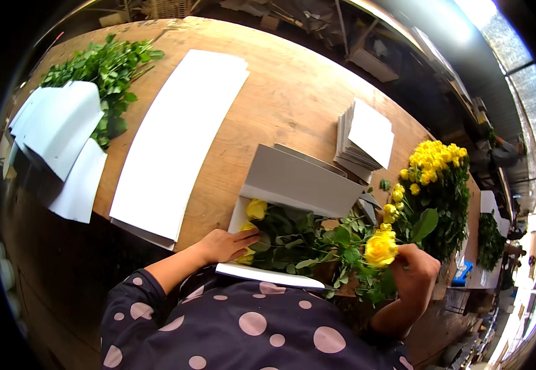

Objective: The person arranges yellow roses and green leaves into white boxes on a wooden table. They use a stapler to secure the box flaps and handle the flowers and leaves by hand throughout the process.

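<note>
My left hand (226, 245) lies with its fingers stretched flat on yellow roses (256, 209) at the left end of a folded grey-white cardboard sheet (305, 179). Leafy green rose stems (295, 237) stretch to the right inside the fold. At the right, my right hand (417, 271) is closed beside a large yellow rose (381, 248), with fingertips pinched just behind its bloom. More yellow blooms show beyond that rose, near a big bunch of yellow roses (434, 161). The stem in my right fingers is mostly hidden.
A long stack of white sheets (178, 135) lies left of centre. Smaller white cards (369, 135) are piled at the back right. Cut greenery (98, 74) and pale corrugated sheets (64, 123) hang over the left table edge. A blue tool (462, 273) sits at the right.
</note>
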`<action>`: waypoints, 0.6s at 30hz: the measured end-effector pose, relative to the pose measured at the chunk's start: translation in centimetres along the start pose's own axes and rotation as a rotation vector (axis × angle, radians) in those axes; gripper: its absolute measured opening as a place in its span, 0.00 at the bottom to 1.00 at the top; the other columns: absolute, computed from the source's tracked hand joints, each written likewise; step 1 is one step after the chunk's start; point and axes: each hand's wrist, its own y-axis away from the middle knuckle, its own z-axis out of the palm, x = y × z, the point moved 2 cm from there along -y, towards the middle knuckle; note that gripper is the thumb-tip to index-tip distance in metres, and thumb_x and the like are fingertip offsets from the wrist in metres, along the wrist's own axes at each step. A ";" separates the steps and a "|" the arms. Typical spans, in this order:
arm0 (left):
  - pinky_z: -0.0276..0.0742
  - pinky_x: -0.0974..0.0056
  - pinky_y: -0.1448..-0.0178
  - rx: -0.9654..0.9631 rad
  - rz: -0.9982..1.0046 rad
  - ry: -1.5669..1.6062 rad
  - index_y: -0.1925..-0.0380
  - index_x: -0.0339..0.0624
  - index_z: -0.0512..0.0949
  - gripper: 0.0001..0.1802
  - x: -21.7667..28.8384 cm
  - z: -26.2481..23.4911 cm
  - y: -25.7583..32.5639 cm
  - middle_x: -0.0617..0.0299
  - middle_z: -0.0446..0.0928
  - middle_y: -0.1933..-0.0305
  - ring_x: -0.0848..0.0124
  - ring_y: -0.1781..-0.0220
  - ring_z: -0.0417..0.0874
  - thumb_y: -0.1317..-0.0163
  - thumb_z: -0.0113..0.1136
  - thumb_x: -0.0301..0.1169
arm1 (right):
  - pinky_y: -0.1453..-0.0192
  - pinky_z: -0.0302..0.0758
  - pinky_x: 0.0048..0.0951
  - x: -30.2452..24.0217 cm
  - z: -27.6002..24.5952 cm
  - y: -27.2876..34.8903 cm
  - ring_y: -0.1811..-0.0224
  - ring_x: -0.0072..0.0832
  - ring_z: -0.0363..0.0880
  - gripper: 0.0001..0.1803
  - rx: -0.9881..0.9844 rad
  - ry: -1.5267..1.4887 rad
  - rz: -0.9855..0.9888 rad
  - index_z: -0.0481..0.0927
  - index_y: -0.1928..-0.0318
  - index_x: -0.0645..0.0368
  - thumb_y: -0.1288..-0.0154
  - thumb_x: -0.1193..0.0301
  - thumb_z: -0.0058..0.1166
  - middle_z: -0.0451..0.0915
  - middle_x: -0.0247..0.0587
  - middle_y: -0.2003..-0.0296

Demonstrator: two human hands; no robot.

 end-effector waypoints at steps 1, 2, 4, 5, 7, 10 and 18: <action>0.72 0.65 0.78 0.029 -0.002 -0.006 0.47 0.52 0.66 0.24 0.0 0.1 0.7 0.66 0.64 0.42 0.66 0.79 0.76 0.47 0.50 0.38 | 0.79 0.69 0.27 -1.4 2.9 -0.7 0.83 0.31 0.74 0.08 -0.200 -0.127 -0.076 0.74 0.79 0.56 0.64 0.77 0.61 0.74 0.37 0.84; 0.72 0.65 0.78 0.033 0.005 -0.016 0.46 0.52 0.65 0.25 -0.1 0.6 0.9 0.67 0.64 0.42 0.67 0.79 0.76 0.46 0.50 0.38 | 0.79 0.69 0.27 -2.7 5.9 -1.1 0.83 0.30 0.74 0.07 -0.377 -0.241 -0.114 0.74 0.78 0.54 0.59 0.72 0.60 0.74 0.36 0.84; 0.72 0.66 0.79 0.039 0.012 -0.026 0.45 0.52 0.64 0.25 -0.1 0.7 1.1 0.67 0.64 0.42 0.67 0.79 0.76 0.46 0.49 0.37 | 0.75 0.71 0.31 -3.6 12.8 -0.8 0.78 0.35 0.76 0.07 -0.561 -0.331 -0.076 0.76 0.75 0.54 0.51 0.65 0.57 0.76 0.39 0.82; 0.71 0.66 0.79 0.038 0.014 -0.021 0.44 0.52 0.63 0.26 0.0 0.6 1.0 0.67 0.64 0.43 0.67 0.80 0.75 0.46 0.49 0.37 | 0.73 0.72 0.33 -3.7 15.8 -0.6 0.76 0.37 0.77 0.08 -0.692 -0.330 -0.012 0.77 0.73 0.54 0.50 0.64 0.56 0.77 0.40 0.79; 0.71 0.66 0.80 0.043 0.023 -0.020 0.44 0.53 0.62 0.26 0.1 0.7 0.7 0.66 0.65 0.44 0.67 0.80 0.75 0.46 0.49 0.36 | 0.68 0.72 0.37 -3.0 21.1 0.9 0.71 0.41 0.76 0.10 -0.741 -0.360 0.051 0.79 0.70 0.53 0.47 0.62 0.52 0.78 0.43 0.76; 0.71 0.66 0.80 0.038 0.018 -0.011 0.43 0.53 0.61 0.28 0.1 0.8 0.6 0.65 0.66 0.46 0.67 0.82 0.74 0.46 0.50 0.37 | 0.72 0.72 0.34 -3.1 24.4 2.1 0.76 0.38 0.76 0.08 -0.651 -0.318 -0.091 0.79 0.70 0.56 0.46 0.66 0.52 0.77 0.44 0.79; 0.71 0.65 0.79 0.145 0.045 0.030 0.44 0.53 0.62 0.26 -0.4 2.5 1.2 0.66 0.68 0.49 0.66 0.81 0.75 0.46 0.51 0.37 | 0.71 0.72 0.37 -4.8 26.1 2.3 0.74 0.40 0.76 0.07 -0.674 0.031 -0.289 0.73 0.78 0.56 0.46 0.70 0.45 0.75 0.42 0.79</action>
